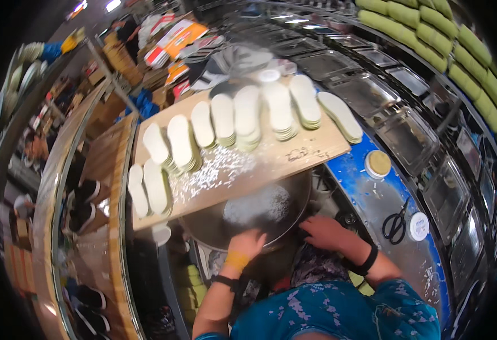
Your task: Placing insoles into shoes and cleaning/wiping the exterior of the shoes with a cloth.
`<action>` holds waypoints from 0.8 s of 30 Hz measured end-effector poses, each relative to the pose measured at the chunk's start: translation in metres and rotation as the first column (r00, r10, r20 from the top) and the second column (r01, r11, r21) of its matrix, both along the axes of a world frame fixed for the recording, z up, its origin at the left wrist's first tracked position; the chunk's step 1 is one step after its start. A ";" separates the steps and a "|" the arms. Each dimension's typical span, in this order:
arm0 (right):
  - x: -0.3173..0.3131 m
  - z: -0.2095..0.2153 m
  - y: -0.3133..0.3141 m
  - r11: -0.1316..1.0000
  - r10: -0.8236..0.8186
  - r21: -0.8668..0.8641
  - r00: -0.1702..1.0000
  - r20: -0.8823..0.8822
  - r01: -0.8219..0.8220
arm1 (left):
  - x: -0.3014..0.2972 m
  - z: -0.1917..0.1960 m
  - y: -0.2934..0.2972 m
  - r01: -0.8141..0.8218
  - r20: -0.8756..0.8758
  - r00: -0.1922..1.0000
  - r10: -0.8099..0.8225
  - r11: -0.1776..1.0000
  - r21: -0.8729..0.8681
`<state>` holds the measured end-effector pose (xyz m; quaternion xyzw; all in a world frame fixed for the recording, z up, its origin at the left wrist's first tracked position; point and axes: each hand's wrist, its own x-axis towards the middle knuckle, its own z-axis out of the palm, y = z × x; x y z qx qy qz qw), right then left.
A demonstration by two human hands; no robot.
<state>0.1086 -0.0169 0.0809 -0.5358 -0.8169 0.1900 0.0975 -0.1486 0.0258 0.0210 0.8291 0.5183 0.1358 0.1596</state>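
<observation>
A large round metal basin (242, 229) sits partly under the near edge of a wooden board (294, 161), with a heap of white granules (257, 205) inside. My left hand (246, 243) is closed over the basin's near rim, its thumb to the right. At the rim's right side is my right hand (321, 232), its fingers bent against the metal and partly hidden. On the board stand several stacks of white-topped shoe insoles (183, 141), fanned in a curved row. More white granules (211, 175) are scattered between the stacks and the board's near edge.
To the right, a blue-edged bench (367, 195) holds a round tub (377, 163), black scissors (396, 226) and a white lid (418, 226). Metal trays (404, 136) fill racks beyond it. Dark shoes (87, 218) lie along a wooden-edged rack (121, 187) at left.
</observation>
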 end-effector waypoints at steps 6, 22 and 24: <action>-0.075 -0.049 0.063 0.994 0.078 0.083 0.989 -0.124 -0.068 | -0.017 0.000 0.001 -0.050 0.003 0.999 0.050 0.997 -0.054; 0.135 0.072 -0.013 0.897 -0.440 -0.019 0.896 0.062 0.442 | -0.033 -0.070 0.039 0.033 0.141 0.990 -0.033 0.999 0.002; 0.197 0.119 -0.070 0.774 -0.600 -0.080 0.767 0.225 0.629 | -0.033 -0.080 0.057 0.141 0.070 0.989 -0.128 0.958 -0.249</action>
